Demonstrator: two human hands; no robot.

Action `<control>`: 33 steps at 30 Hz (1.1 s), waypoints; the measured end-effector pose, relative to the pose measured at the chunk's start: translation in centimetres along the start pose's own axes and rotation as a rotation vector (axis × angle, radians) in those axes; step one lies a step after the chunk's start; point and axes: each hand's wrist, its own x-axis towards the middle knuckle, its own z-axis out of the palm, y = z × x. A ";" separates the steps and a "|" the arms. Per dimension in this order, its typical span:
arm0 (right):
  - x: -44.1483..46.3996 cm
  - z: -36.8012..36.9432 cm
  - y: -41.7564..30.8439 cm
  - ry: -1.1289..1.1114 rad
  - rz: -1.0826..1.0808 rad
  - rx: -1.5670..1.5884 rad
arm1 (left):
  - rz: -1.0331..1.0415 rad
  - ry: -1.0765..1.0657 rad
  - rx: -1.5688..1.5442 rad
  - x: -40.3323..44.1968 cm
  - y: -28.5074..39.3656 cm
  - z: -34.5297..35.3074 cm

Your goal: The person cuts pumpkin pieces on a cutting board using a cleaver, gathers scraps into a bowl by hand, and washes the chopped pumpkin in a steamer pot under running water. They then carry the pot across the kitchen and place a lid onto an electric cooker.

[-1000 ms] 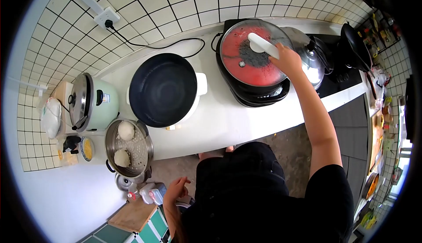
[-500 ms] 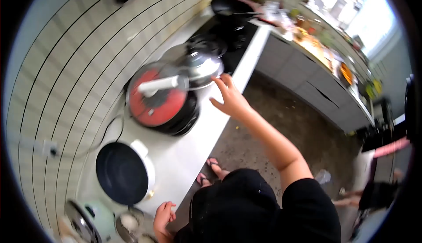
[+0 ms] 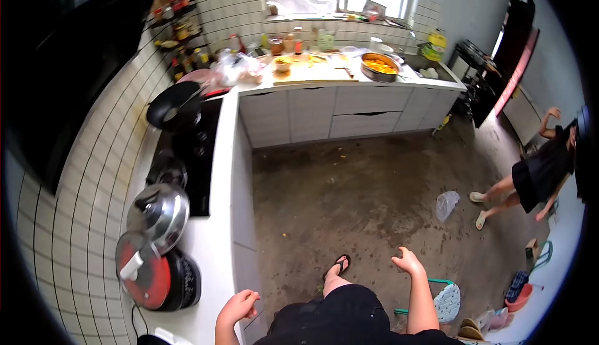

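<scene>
My left hand (image 3: 239, 307) is beside the front edge of the white counter (image 3: 218, 245), its fingers loosely curled in with nothing showing in them. Out over the floor, my right hand (image 3: 409, 262) holds nothing, thumb and fingers apart. Left of my left hand on the counter sits a black electric cooker (image 3: 185, 282) with a red pan. Its glass lid (image 3: 142, 264) has a white handle. Just behind it is a shiny metal pot lid (image 3: 159, 217). Neither hand touches these.
A black wok (image 3: 171, 108) rests on the stove (image 3: 194, 186). Along the window counter are a cutting board (image 3: 318, 70) and a round pan of orange food (image 3: 380, 67). A plastic bag (image 3: 447, 205) lies on the floor near another person (image 3: 540, 173). A stool (image 3: 446, 301) stands by my right arm.
My view has swung right, toward the window counter. My right hand has come away from beside the metal lid and is now lower, over the floor. My left hand stays curled.
</scene>
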 end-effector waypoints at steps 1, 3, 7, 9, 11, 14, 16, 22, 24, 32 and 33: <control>1.0 -0.1 1.9 -0.013 0.040 0.057 | 0.030 -0.024 0.044 1.9 2.3 1.0; 3.6 -1.9 3.1 0.023 0.052 0.173 | 0.048 -0.056 0.137 6.1 8.0 3.5; 6.7 -9.3 0.0 0.127 0.013 0.419 | 0.271 -0.058 0.541 13.0 20.1 10.3; 9.2 -12.1 -0.5 0.115 -0.015 0.556 | 0.540 -0.121 0.607 16.8 24.5 13.4; 12.3 -13.4 0.8 0.049 -0.039 0.785 | 0.597 -0.188 0.507 18.8 28.7 16.0; 15.4 -16.6 -0.3 -0.001 0.010 0.984 | 0.571 -0.258 0.372 22.5 32.6 18.4; 17.7 -17.4 -0.2 -0.006 0.040 1.111 | 0.563 -0.267 0.375 24.6 34.8 19.4; 24.9 -18.6 2.0 0.050 0.189 1.344 | 0.451 -0.272 0.517 33.7 42.2 20.3; 27.9 -18.9 3.3 0.084 0.254 1.396 | 0.500 -0.224 0.583 37.5 46.2 20.8; 43.0 -28.1 1.0 0.125 0.354 1.510 | 0.723 -0.169 0.600 47.6 66.1 23.3; 44.7 -29.2 0.8 0.131 0.330 1.530 | 0.701 -0.153 0.647 48.4 68.0 23.8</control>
